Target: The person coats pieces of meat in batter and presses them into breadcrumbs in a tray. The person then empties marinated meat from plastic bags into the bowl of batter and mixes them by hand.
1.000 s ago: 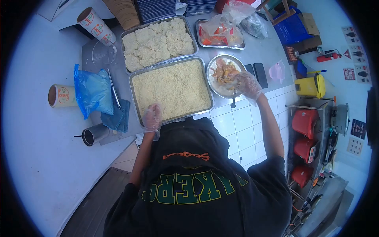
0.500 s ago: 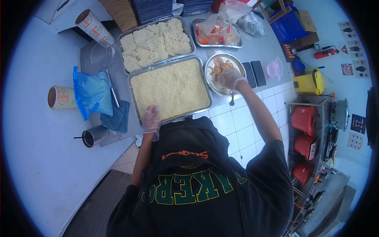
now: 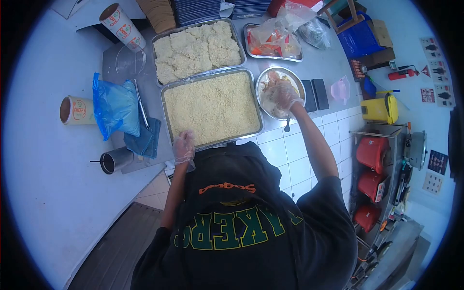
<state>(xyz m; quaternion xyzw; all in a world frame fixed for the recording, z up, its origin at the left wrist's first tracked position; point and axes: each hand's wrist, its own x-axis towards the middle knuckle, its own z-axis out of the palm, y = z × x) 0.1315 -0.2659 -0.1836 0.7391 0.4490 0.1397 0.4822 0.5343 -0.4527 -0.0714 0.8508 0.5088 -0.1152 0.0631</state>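
My left hand (image 3: pixel 184 146), in a clear plastic glove, rests at the near left rim of a metal tray filled with pale crumbs (image 3: pixel 212 108). Its fingers look curled, and what they hold, if anything, is too small to tell. My right hand (image 3: pixel 284 96), gloved too, reaches down into a round metal bowl (image 3: pixel 261 103) of raw meat pieces (image 3: pixel 274 77). Its fingers are hidden among the meat. A spoon handle (image 3: pixel 287 126) sticks out of the bowl's near side. Behind the crumb tray sits a second tray with coated pieces (image 3: pixel 198 50).
A small tray with plastic bags (image 3: pixel 273 43) stands behind the bowl. Two dark phone-like slabs (image 3: pixel 319 94) and a pink container (image 3: pixel 340 89) lie right of it. To the left are a blue bag (image 3: pixel 116 106), tongs (image 3: pixel 141 105), a metal cup (image 3: pixel 116 160) and paper cups (image 3: pixel 77 110).
My right hand has moved left and down from the bowl's right edge into the meat. My left hand stays by the tray's near left corner. The view has shifted slightly.
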